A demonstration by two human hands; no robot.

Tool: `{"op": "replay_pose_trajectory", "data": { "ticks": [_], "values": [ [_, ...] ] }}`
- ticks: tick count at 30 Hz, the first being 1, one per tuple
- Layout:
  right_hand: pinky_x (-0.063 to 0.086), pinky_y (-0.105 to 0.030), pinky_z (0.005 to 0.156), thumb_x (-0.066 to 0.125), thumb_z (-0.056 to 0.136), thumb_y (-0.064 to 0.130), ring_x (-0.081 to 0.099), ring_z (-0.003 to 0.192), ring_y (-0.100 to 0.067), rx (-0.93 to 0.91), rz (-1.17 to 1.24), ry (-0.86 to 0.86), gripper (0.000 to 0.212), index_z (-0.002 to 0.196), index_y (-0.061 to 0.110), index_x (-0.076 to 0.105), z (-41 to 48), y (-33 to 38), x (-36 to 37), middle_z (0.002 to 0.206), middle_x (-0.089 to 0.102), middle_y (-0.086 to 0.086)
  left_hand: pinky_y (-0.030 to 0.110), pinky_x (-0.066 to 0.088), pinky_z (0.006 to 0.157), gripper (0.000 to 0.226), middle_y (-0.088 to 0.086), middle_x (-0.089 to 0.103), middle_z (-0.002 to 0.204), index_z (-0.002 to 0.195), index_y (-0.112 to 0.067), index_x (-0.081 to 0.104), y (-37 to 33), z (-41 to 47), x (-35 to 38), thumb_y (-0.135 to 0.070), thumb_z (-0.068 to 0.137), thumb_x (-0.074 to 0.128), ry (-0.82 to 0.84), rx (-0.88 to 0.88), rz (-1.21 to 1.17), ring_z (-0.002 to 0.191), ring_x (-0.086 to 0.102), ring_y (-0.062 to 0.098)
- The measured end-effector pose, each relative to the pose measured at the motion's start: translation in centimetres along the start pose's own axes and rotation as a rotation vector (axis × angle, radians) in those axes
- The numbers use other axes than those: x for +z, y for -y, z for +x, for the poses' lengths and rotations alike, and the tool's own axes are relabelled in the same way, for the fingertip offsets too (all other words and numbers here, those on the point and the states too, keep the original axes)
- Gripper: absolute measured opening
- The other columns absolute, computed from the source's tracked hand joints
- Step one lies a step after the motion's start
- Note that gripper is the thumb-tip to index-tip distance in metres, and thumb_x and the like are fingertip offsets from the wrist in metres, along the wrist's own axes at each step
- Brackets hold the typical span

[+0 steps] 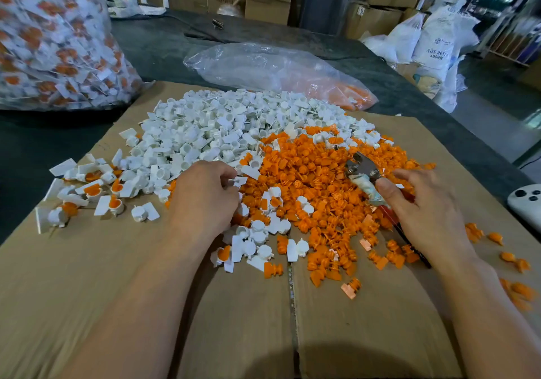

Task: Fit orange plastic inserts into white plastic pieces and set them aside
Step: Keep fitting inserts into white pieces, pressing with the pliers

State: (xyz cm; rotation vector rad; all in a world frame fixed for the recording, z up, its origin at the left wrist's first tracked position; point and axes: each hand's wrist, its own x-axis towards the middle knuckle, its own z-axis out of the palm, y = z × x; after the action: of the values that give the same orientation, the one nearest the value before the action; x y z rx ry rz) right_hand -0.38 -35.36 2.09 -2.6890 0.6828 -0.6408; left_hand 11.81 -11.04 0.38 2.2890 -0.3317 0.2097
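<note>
Bare forearms [140,296], bare left grip [205,200], right grip [427,211].

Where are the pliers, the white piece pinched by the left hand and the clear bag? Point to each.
pliers [360,169], head view, on the metal head.
white piece [240,180], head view, on its flat tab.
clear bag [263,65], head view, on its crumpled top.

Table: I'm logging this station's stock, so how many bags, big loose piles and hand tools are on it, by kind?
Clear bags: 2, the full bag and the flat bag.
Big loose piles: 2, white pieces and orange inserts.
Pliers: 1, held by the right hand.
Total: 5.
</note>
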Motion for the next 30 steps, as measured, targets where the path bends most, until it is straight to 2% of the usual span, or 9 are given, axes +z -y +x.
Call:
{"op": "replay_pose_trajectory", "data": {
  "ticks": [3,7,10,12,14,17,21,26,30],
  "values": [
    [0.029,-0.029,0.088,0.035,0.076,0.061,0.040,0.120,-0.023,-0.025,0.039,-0.037,0.069,0.122,0.014,0.055,-0.1,0.3,-0.5,0.126,0.049,-0.009,0.023,0.036,0.071,0.020,0.005,0.065,0.104,0.102,-0.012,0.069,-0.1,0.1,0.1,-0.010,0.083,0.063,0.018,-0.012,0.038,0.082,0.050,0.014],
    [0.028,-0.026,0.088,0.040,0.077,0.055,0.041,0.119,-0.017,-0.078,0.095,-0.070,0.060,0.118,0.015,0.058,-0.4,1.7,-1.2,0.125,0.051,-0.004,0.027,0.038,0.070,0.015,0.006,0.063,0.103,0.099,-0.013,0.068,-0.1,0.2,0.3,-0.018,0.085,0.063,0.051,0.002,0.091,0.084,0.053,0.018],
    [0.034,-0.019,0.079,0.042,0.078,0.053,0.047,0.100,-0.005,-0.156,0.133,-0.062,0.052,0.109,0.017,0.063,-0.7,3.3,-1.4,0.109,0.055,0.003,0.024,0.036,0.061,0.005,0.001,0.062,0.091,0.090,-0.017,0.065,-0.1,0.2,0.2,-0.019,0.087,0.061,0.026,0.020,0.065,0.074,0.050,0.012],
    [0.032,-0.009,0.066,0.049,0.082,0.046,0.049,0.079,0.002,-0.209,0.173,0.000,0.035,0.098,0.019,0.066,-0.7,4.3,-1.1,0.090,0.055,0.012,0.018,0.033,0.055,0.007,-0.010,0.057,0.077,0.082,-0.020,0.061,-0.3,0.1,-0.1,-0.019,0.088,0.059,-0.047,-0.012,-0.036,0.067,0.048,0.004],
    [0.033,-0.008,0.061,0.053,0.084,0.041,0.049,0.074,0.003,-0.254,0.165,0.093,0.022,0.090,0.023,0.065,-0.6,5.2,-0.5,0.082,0.052,0.017,0.022,0.040,0.061,0.014,-0.014,0.057,0.072,0.075,-0.022,0.060,-0.5,0.0,-0.4,-0.017,0.088,0.059,-0.084,-0.057,-0.216,0.071,0.055,0.008],
    [0.039,-0.019,0.066,0.054,0.087,0.037,0.051,0.077,-0.004,-0.299,0.069,0.198,0.020,0.095,0.022,0.064,0.0,6.0,0.7,0.088,0.057,0.010,0.029,0.052,0.066,0.019,-0.007,0.065,0.067,0.073,-0.024,0.062,-0.9,-0.4,-0.9,-0.011,0.086,0.062,-0.024,-0.126,-0.544,0.068,0.066,0.012],
    [0.037,-0.023,0.070,0.056,0.090,0.030,0.049,0.084,-0.007,-0.293,0.007,0.240,0.019,0.103,0.019,0.064,0.9,6.7,2.1,0.099,0.060,0.003,0.015,0.053,0.057,0.018,-0.001,0.066,0.065,0.085,-0.016,0.064,-1.6,-1.0,-1.2,0.001,0.086,0.059,0.092,-0.149,-0.879,0.061,0.066,0.007],
    [0.036,-0.023,0.070,0.059,0.087,0.030,0.047,0.083,-0.008,-0.245,0.014,0.227,0.024,0.108,0.019,0.063,1.1,7.0,3.4,0.097,0.055,0.003,0.016,0.053,0.063,0.034,-0.003,0.066,0.066,0.109,-0.020,0.060,-1.9,-1.3,-1.0,0.004,0.085,0.057,0.216,-0.169,-1.051,0.070,0.069,0.013],
    [0.038,-0.024,0.069,0.060,0.087,0.030,0.050,0.086,-0.010,-0.247,0.013,0.203,0.020,0.104,0.022,0.066,0.8,7.0,3.6,0.091,0.046,0.009,0.017,0.053,0.064,0.031,0.004,0.062,0.082,0.098,-0.015,0.069,-2.2,-1.4,-1.1,0.007,0.081,0.056,0.307,-0.176,-1.159,0.072,0.069,0.016]
  ]
}}
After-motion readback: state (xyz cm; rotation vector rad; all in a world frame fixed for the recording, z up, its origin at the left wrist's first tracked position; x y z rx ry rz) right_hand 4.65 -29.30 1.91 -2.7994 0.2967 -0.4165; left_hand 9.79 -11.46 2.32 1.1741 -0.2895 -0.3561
